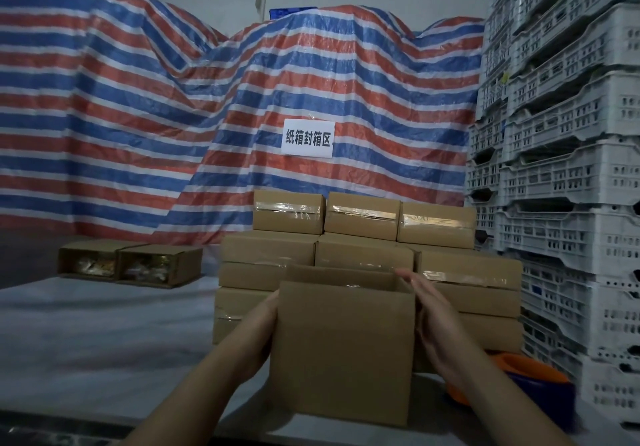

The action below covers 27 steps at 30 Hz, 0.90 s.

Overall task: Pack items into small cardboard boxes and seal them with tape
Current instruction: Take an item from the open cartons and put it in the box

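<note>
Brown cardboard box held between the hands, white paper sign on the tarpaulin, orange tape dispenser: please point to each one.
Brown cardboard box (341, 352), head view, front wall.
White paper sign (308, 138), head view, centre of sheet.
Orange tape dispenser (530, 369), head view, orange top.

The open box (341, 348) is matt brown cardboard, smooth-faced. The stacked boxes (363, 245) behind it are the same cardboard, banded with glossy clear tape (464, 277). The striped tarp (138, 116) is shiny woven plastic; the crates (568, 168) are dull white plastic.
</note>
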Each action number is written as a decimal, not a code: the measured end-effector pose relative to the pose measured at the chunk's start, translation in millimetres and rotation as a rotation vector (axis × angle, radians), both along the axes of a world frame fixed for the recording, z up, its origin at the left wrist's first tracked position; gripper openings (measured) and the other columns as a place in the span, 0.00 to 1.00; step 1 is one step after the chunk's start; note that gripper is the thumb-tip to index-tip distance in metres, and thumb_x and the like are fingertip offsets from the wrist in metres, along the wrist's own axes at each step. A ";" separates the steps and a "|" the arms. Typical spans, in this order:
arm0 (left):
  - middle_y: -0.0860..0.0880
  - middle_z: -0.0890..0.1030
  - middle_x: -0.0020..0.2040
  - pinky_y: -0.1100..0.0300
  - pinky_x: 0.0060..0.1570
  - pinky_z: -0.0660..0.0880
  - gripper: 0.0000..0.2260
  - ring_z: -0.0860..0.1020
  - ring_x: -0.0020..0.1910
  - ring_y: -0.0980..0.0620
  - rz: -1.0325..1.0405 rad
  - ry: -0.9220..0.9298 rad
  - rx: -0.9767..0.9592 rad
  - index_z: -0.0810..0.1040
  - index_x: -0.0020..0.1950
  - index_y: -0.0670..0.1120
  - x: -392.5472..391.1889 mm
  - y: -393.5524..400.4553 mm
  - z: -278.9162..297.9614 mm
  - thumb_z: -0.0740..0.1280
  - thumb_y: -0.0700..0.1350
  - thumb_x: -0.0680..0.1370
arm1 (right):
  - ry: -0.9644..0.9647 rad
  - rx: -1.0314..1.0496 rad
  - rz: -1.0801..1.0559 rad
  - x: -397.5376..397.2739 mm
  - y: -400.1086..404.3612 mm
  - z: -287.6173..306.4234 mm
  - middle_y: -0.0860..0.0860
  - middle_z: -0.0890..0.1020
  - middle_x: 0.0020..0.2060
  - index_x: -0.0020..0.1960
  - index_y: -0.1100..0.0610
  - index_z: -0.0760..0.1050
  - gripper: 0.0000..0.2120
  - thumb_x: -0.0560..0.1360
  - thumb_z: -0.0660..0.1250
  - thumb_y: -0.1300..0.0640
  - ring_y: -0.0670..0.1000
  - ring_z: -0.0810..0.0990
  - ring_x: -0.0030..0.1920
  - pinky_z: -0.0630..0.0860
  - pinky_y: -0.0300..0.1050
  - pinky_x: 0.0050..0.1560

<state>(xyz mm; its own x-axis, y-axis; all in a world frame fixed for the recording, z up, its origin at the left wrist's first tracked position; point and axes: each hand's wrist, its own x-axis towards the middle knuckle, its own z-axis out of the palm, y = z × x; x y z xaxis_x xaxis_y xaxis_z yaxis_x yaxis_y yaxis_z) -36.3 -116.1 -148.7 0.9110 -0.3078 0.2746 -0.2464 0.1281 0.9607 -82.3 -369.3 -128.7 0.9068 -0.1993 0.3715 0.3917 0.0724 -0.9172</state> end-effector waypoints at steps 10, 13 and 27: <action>0.48 0.86 0.48 0.59 0.43 0.78 0.14 0.85 0.47 0.51 0.002 -0.018 -0.072 0.85 0.46 0.57 -3.0 0.0 -1.3 0.64 0.59 0.70 | -0.041 -0.049 -0.019 5.6 9.5 -4.0 0.49 0.83 0.60 0.55 0.37 0.84 0.15 0.83 0.61 0.53 0.52 0.83 0.59 0.79 0.55 0.60; 0.46 0.86 0.50 0.55 0.46 0.77 0.14 0.85 0.48 0.49 0.016 0.022 -0.094 0.81 0.58 0.53 -1.3 -1.6 1.5 0.65 0.55 0.77 | -0.042 -0.086 -0.022 4.6 12.2 -5.1 0.50 0.82 0.60 0.53 0.36 0.84 0.12 0.79 0.64 0.49 0.53 0.83 0.57 0.82 0.51 0.52; 0.45 0.86 0.48 0.59 0.37 0.79 0.11 0.85 0.46 0.48 0.080 0.036 -0.128 0.81 0.58 0.48 -2.4 -8.6 -0.9 0.62 0.48 0.81 | 0.166 -0.044 -0.161 7.9 12.9 -29.6 0.57 0.87 0.49 0.59 0.54 0.80 0.41 0.64 0.53 0.25 0.59 0.83 0.55 0.74 0.56 0.61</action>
